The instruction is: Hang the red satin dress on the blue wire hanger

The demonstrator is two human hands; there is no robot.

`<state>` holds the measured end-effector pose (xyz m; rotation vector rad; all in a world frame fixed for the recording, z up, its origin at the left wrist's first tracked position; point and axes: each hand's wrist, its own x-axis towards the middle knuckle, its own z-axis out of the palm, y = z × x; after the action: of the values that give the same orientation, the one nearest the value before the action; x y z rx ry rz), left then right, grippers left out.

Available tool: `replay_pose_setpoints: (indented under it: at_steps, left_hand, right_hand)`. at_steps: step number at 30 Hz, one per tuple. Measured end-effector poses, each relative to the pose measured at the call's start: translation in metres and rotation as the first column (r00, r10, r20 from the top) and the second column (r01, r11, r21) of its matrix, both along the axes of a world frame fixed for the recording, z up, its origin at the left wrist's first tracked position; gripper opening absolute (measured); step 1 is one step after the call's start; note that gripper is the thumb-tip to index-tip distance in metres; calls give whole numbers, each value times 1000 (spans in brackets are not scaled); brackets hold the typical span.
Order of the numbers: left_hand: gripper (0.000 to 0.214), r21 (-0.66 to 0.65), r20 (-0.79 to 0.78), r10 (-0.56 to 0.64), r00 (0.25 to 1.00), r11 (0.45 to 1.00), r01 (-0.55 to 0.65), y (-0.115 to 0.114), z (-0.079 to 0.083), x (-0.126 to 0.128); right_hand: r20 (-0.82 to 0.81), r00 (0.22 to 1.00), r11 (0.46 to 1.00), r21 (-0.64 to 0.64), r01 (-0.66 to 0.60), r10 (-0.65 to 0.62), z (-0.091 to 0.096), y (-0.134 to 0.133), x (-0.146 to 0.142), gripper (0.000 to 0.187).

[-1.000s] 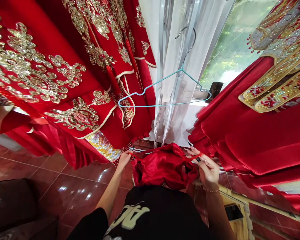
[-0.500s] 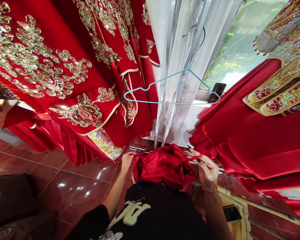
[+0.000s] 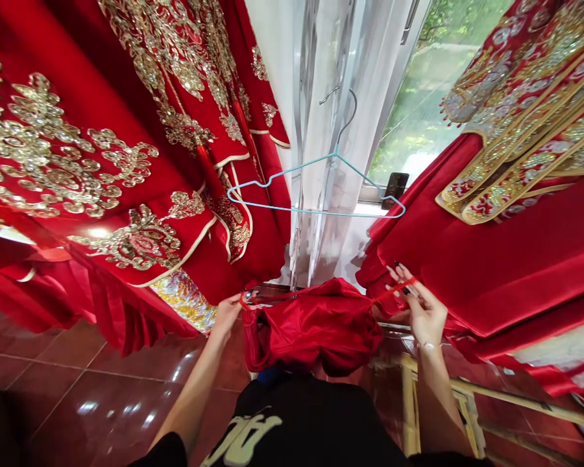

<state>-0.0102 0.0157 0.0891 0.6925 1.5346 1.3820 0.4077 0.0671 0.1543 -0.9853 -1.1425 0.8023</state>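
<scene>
Both arms reaching forward, left hand [image 3: 228, 314] and right hand [image 3: 425, 316] holding apart, fingers [image 3: 403, 280] pinching narrow on thin straps [image 3: 392, 292] of a red satin garment [image 3: 311, 327], which is hanging between the hands above the black shirt [image 3: 296, 421].

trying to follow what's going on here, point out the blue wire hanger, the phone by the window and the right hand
blue wire hanger [image 3: 311, 211], head view, on its lower bar
phone [image 3: 395, 189], head view, on its dark face
right hand [image 3: 425, 316], head view, on the back of the hand
</scene>
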Motion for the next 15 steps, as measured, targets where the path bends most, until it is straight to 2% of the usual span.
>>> replay_pose_setpoints:
  at_steps: [3, 5, 7, 10, 12, 15]
  left_hand:
    - [43, 103, -105, -7, 994, 995, 18, 10, 45, -9]
    - [40, 233, -173, 64, 983, 972, -23, 17, 73, -8]
    - [34, 372, -196, 185, 963, 923, -101, 26, 95, -4]
    - [28, 530, -138, 336, 932, 820, -217, 47, 114, -1]
    - [29, 592, -112, 380, 918, 768, -246, 64, 121, -8]
    - [36, 631, -153, 380, 912, 748, -206, 89, 132, -28]
  right_hand:
    - [179, 983, 994, 108, 30, -49, 21, 26, 31, 38]
    - [269, 960, 984, 177, 24, -72, 36, 45, 45, 37]
    - [279, 954, 970, 241, 37, -106, 49, 66, 53, 36]
    - [182, 978, 951, 306, 39, -98, 65, 99, 55, 41]
    - [158, 987, 952, 307, -12, -39, 73, 117, 54, 47]
    - [202, 976, 959, 254, -127, 75, 87, 132, 53, 50]
